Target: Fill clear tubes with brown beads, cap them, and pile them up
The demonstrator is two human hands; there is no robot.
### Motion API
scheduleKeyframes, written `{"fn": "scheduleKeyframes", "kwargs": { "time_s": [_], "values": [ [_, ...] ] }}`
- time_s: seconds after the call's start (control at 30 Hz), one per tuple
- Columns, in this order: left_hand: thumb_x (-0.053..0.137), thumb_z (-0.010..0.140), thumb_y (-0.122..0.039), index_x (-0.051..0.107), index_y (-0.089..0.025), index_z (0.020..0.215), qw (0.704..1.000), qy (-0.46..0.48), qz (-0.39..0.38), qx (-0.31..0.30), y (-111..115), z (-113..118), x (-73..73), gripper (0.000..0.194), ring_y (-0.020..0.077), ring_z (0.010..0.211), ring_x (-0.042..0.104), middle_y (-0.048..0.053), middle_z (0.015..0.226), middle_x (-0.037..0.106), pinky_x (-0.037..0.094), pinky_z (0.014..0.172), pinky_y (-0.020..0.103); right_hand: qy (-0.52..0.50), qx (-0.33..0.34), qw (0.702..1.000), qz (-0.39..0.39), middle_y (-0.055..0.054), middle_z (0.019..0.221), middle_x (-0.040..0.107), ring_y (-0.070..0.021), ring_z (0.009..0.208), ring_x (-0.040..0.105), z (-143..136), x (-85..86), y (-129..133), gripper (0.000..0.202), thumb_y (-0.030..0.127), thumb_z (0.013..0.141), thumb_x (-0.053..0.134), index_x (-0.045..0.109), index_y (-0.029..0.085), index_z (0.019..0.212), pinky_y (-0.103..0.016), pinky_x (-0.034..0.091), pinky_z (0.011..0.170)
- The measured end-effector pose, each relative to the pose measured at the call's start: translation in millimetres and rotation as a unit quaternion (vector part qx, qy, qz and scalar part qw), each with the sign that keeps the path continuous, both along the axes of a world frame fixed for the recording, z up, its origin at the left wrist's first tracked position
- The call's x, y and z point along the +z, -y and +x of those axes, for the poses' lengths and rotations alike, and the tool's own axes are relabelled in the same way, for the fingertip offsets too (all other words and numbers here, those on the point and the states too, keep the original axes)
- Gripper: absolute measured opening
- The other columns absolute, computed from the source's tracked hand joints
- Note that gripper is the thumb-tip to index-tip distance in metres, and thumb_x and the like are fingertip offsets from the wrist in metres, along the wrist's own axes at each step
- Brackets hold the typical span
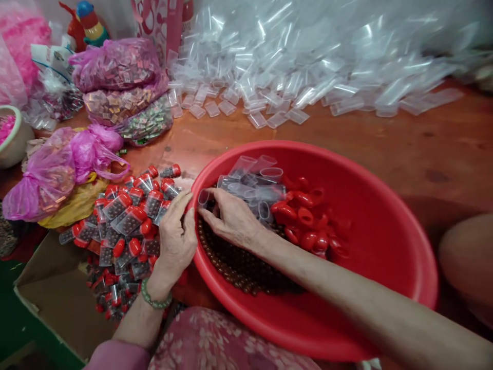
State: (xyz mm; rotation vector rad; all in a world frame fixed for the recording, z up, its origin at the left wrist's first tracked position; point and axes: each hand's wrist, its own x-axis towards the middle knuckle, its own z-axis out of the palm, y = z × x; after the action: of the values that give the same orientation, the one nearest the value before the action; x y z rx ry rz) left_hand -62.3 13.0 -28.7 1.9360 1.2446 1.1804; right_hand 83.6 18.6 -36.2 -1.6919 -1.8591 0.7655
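Right hand (234, 218) inside the red basin (389, 231), at its left wall: thumb and forefinger nearly closed, a clear tube (204, 197) seemingly pinched between them, oval mouth showing. Brown beads (239, 272) heaped right below. Left hand (177, 241) at the outside of the rim, fingers half curled, thumb near the forefinger; cannot tell whether anything is in its grip.

Handling, as I judge it: a light pinch on the tube's flat sides should do, since thin plastic may flex and pinch the mouth narrow. Best to hold the mouth uppermost and clear of the fingertips, so beads can pass. Working low over the heap lets strays drop back into the basin. The left hand seems well placed to steady the rim.

Supplies within reach: loose clear tubes (252, 180) beyond the right wrist, red caps (308, 218) to the right of them. Worth leaving these groups apart, so beads don't scatter among the caps. Capped bead-filled containers (129, 218) crowd just left of the basin; a wide elbow swing could knock them. Further tubes (269, 92) spread along the back of the table (365, 133).
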Motion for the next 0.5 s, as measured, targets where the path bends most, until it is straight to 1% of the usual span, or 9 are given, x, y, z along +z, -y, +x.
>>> {"fn": "scheduleKeyframes", "kwargs": {
  "time_s": [0.1, 0.17, 0.23, 0.33, 0.37, 0.4, 0.47, 0.5],
  "values": [
    [0.046, 0.091, -0.013, 0.061, -0.013, 0.116, 0.999, -0.033, 0.017, -0.001, -3, 0, 1.5, 0.029, 0.0184, 0.118, 0.058, 0.013, 0.123, 0.064, 0.045, 0.106, 0.039, 0.003, -0.018, 1.000, -0.018, -0.012, 0.089, 0.066, -0.0169, 0.066, 0.058, -3, 2.1, -4, 0.035, 0.027, 0.087, 0.047, 0.050, 0.006, 0.114, -0.029, 0.044, 0.064],
    [0.046, 0.091, -0.013, 0.061, -0.013, 0.117, 0.997, -0.071, 0.031, -0.001, -4, -1, 4.0, 0.031, 0.0191, 0.119, 0.057, 0.013, 0.125, 0.063, 0.045, 0.106, 0.040, 0.009, -0.013, 1.000, -0.026, -0.010, 0.085, 0.066, -0.0164, 0.065, 0.057, -1, 9.8, -6, 0.035, 0.028, 0.086, 0.047, 0.050, 0.006, 0.114, -0.028, 0.043, 0.063],
    [0.045, 0.091, -0.012, 0.061, -0.013, 0.118, 0.993, -0.108, 0.041, -0.004, -5, -2, 7.1, 0.032, 0.0200, 0.120, 0.056, 0.013, 0.126, 0.062, 0.044, 0.107, 0.040, 0.015, 0.012, 0.999, -0.028, -0.007, 0.081, 0.066, -0.0160, 0.064, 0.056, 6, 22.8, -4, 0.030, 0.027, 0.081, 0.051, 0.054, 0.010, 0.106, -0.027, 0.042, 0.062],
    [0.042, 0.091, -0.011, 0.058, -0.008, 0.122, 0.987, -0.153, 0.046, -0.018, -4, 0, 11.3, 0.035, 0.0221, 0.123, 0.054, 0.016, 0.127, 0.060, 0.042, 0.109, 0.042, 0.043, 0.084, 0.995, -0.039, -0.004, 0.074, 0.065, -0.0154, 0.062, 0.055, 24, 43.6, 12, 0.013, 0.021, 0.073, 0.054, 0.058, 0.017, 0.085, -0.026, 0.040, 0.060],
    [0.040, 0.091, -0.011, 0.056, -0.006, 0.124, 0.985, -0.165, 0.042, -0.022, -3, 2, 12.0, 0.037, 0.0229, 0.125, 0.051, 0.018, 0.129, 0.058, 0.041, 0.110, 0.042, 0.095, 0.146, 0.982, -0.071, -0.004, 0.071, 0.064, -0.0156, 0.060, 0.056, 32, 48.2, 19, 0.009, 0.020, 0.073, 0.053, 0.058, 0.017, 0.081, -0.026, 0.038, 0.056],
    [0.039, 0.091, -0.011, 0.053, -0.004, 0.127, 0.984, -0.174, 0.037, -0.025, -3, 4, 12.2, 0.039, 0.0237, 0.128, 0.048, 0.019, 0.132, 0.055, 0.039, 0.112, 0.043, 0.152, 0.189, 0.965, -0.103, -0.006, 0.071, 0.065, -0.0167, 0.060, 0.058, 38, 50.8, 28, 0.010, 0.018, 0.073, 0.052, 0.059, 0.017, 0.081, -0.027, 0.037, 0.055],
    [0.035, 0.091, -0.009, 0.046, -0.002, 0.133, 0.983, -0.182, 0.024, -0.029, -1, 9, 11.1, 0.044, 0.0246, 0.135, 0.041, 0.021, 0.138, 0.049, 0.035, 0.114, 0.044, 0.249, 0.237, 0.925, -0.165, -0.009, 0.072, 0.068, -0.0195, 0.060, 0.062, 49, 50.5, 43, 0.013, 0.013, 0.071, 0.053, 0.062, 0.015, 0.080, -0.028, 0.036, 0.052],
    [0.034, 0.091, -0.008, 0.043, -0.003, 0.135, 0.983, -0.182, 0.020, -0.031, -1, 11, 10.2, 0.046, 0.0248, 0.137, 0.038, 0.021, 0.141, 0.046, 0.033, 0.115, 0.045, 0.278, 0.244, 0.907, -0.199, -0.009, 0.068, 0.068, -0.0205, 0.058, 0.063, 52, 48.0, 51, 0.013, 0.010, 0.067, 0.055, 0.064, 0.015, 0.075, -0.028, 0.036, 0.050]
  ]
}}
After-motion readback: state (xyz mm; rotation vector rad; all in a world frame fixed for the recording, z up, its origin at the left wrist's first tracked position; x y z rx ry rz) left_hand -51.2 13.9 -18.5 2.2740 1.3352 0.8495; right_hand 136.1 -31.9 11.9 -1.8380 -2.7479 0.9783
